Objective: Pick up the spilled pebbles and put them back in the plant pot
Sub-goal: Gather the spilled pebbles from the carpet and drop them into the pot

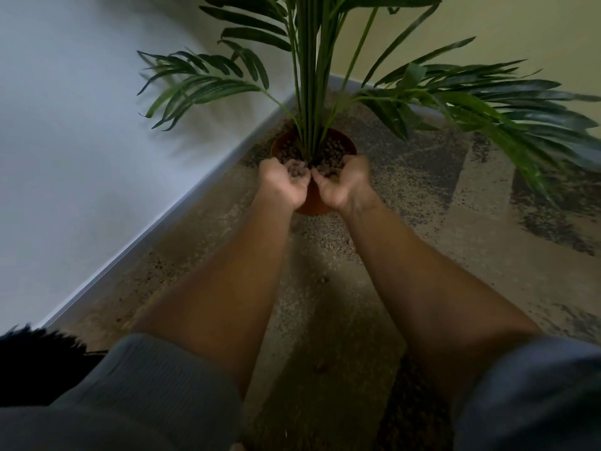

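Note:
An orange-brown plant pot stands on the floor in a corner, with tall green palm stems rising from it. Brown pebbles fill its top. My left hand and my right hand are cupped side by side, palms up, at the pot's near rim. Each cupped hand holds a small heap of pebbles. A few loose pebbles lie on the floor between my forearms.
Palm fronds spread wide to the left and right above the pot. White walls with a skirting board meet behind the pot. The floor is a speckled, patterned carpet. A dark object sits at the lower left.

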A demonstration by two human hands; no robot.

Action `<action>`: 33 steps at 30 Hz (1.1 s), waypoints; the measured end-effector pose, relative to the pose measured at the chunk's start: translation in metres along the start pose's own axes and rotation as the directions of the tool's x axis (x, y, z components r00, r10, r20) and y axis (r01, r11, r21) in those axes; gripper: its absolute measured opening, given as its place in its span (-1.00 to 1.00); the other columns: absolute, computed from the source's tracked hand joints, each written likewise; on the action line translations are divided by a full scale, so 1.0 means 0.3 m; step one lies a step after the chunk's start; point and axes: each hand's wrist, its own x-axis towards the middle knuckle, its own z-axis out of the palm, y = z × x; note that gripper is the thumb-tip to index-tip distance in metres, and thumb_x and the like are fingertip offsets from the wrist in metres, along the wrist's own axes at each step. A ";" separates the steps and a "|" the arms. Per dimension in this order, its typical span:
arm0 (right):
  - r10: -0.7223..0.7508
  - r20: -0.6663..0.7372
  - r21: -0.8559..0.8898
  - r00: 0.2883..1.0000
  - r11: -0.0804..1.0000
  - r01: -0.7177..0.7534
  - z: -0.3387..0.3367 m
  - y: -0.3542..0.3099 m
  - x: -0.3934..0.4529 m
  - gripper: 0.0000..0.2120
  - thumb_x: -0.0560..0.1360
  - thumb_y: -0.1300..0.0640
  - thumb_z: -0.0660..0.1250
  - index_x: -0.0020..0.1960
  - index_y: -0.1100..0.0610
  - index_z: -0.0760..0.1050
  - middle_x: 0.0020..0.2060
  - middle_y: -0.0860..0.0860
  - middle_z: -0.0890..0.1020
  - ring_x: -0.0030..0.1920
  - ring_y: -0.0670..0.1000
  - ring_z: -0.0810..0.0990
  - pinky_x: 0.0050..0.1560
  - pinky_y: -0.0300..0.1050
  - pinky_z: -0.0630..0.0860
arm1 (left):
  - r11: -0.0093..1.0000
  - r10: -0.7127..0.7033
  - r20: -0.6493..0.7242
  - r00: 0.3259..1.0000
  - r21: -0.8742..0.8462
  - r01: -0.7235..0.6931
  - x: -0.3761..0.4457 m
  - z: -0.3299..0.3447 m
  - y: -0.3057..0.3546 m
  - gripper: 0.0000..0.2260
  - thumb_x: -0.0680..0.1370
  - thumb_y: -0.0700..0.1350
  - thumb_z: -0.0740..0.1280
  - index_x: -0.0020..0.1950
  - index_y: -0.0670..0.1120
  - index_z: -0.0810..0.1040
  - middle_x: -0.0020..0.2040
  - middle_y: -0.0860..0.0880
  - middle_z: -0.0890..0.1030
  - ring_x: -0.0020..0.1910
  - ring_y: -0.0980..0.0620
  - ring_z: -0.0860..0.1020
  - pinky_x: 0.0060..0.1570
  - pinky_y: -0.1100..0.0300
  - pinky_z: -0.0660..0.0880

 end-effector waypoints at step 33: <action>-0.030 -0.144 -0.985 0.989 -0.089 -0.146 -0.520 0.156 -0.020 -0.79 0.49 0.24 0.33 0.07 0.29 0.62 -0.04 0.19 0.67 -0.08 0.14 0.64 0.06 0.04 0.59 | -0.327 -0.378 -0.049 0.925 0.941 -0.084 -0.101 -0.510 -0.232 -0.82 0.39 0.05 0.51 -0.06 0.09 0.62 -0.12 0.04 0.66 -0.17 0.10 0.60 -0.23 0.24 0.50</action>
